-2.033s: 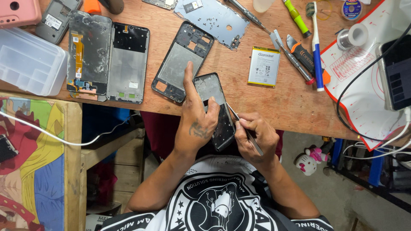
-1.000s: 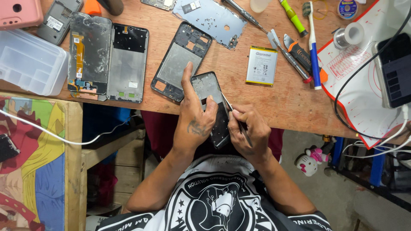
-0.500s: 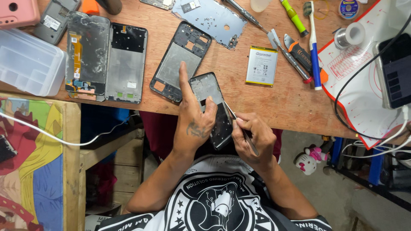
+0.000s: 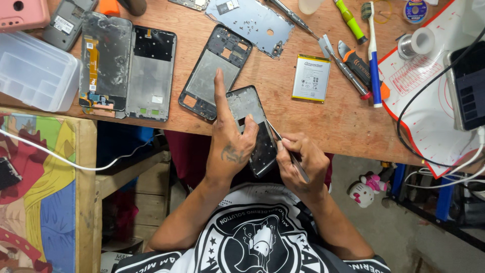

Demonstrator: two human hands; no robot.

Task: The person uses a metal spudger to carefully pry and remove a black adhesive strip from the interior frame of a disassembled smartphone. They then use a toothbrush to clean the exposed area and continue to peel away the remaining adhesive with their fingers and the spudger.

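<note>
On the far left of the wooden table (image 4: 323,119) sits a clear plastic box (image 4: 35,71), with a pink case (image 4: 22,12) and a grey phone back (image 4: 68,23) above it. Next come two opened phone halves side by side: a dark panel with an orange ribbon cable (image 4: 103,63) and a silver frame (image 4: 151,73). Further right lies a black phone frame (image 4: 214,71), tilted, with a grey metal plate (image 4: 255,25) beyond it.

At the table's near edge the left hand (image 4: 230,146) lies on a dark phone (image 4: 255,129), which juts out past the edge toward the person. Its forefinger points straight up along the phone's left side, and the thumb and other fingers are clamped on the phone's body. Just beside it, the right hand (image 4: 300,162) has its fingers pinched together round a thin metal tool (image 4: 285,149), whose tip touches the phone's right edge.

Right of the hands lie a white battery (image 4: 310,78), a screwdriver (image 4: 361,65) and a blue toothbrush (image 4: 374,55), then a white mat with red print (image 4: 429,101) bearing a roll of solder wire (image 4: 411,45) and a black cable (image 4: 404,131).
</note>
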